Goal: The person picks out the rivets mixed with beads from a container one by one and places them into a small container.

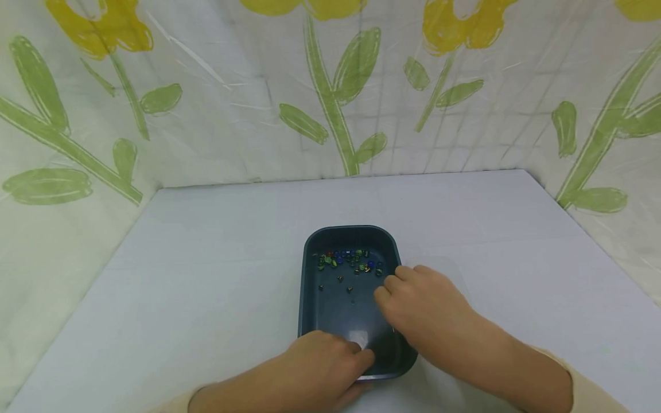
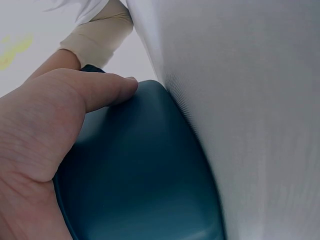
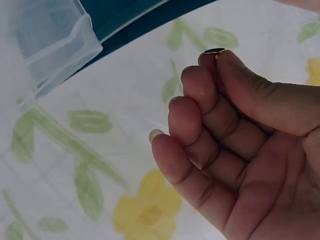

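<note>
A dark teal tray (image 1: 335,321) stands on the white table, holding glass marbles (image 1: 356,258) at its far end and several small metallic thumbtacks (image 1: 349,289) nearer its middle. At the tray's near left corner my left hand (image 1: 322,370) grips the rim. In the left wrist view its thumb (image 2: 107,90) lies along the tray's outer wall. My right hand (image 1: 431,312) is above the tray's right side. Between thumb and index fingertip it pinches a thumbtack (image 3: 214,50) with a dark flat head and a gold-coloured stem; the other fingers are loosely bent.
A clear plastic container (image 3: 60,55) appears beside the tray in the right wrist view; only a faint outline shows right of the tray in the head view. White sheeting (image 1: 217,115) with painted flowers stands behind the table (image 1: 222,258) and at both sides.
</note>
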`<state>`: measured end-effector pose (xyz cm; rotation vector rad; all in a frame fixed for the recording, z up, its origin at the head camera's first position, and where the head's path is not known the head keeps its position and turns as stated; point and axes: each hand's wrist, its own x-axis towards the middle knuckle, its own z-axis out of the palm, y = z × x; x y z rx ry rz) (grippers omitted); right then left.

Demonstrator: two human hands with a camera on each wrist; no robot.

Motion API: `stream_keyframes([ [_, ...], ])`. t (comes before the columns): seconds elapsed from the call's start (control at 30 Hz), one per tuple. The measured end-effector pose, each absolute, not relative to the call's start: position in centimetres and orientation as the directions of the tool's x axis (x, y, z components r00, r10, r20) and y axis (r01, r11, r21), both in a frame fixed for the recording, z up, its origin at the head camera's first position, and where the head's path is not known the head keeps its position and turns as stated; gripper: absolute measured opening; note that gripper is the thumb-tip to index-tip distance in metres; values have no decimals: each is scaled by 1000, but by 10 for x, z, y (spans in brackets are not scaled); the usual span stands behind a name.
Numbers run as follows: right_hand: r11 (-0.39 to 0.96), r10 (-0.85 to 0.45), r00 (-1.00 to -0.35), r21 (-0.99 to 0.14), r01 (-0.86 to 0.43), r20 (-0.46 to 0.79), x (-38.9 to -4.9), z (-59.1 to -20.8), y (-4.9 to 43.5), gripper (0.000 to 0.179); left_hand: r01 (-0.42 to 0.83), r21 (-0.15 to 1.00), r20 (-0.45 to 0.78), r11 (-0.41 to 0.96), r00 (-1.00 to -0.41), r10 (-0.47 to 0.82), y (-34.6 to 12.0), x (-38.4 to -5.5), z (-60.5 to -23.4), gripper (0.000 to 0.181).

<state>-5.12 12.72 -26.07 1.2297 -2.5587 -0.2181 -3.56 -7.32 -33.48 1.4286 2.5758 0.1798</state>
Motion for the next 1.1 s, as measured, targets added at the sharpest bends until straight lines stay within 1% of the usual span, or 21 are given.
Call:
stream_keyframes([
  [0.47,649,-760,-613,243,-721,215,-49,-254,133,31,825,202,-108,528,-517,849,-73,-35,-334,19],
  [0.97,678,-734,-618,254,-690,281,-52,-247,146,35,819,193,-124,540,-526,842,-72,-34,-332,16],
  [1.1,698,-714,-636,244,-673,293,-53,-244,149,36,821,186,-126,540,-526,841,-72,-34,-332,15],
])
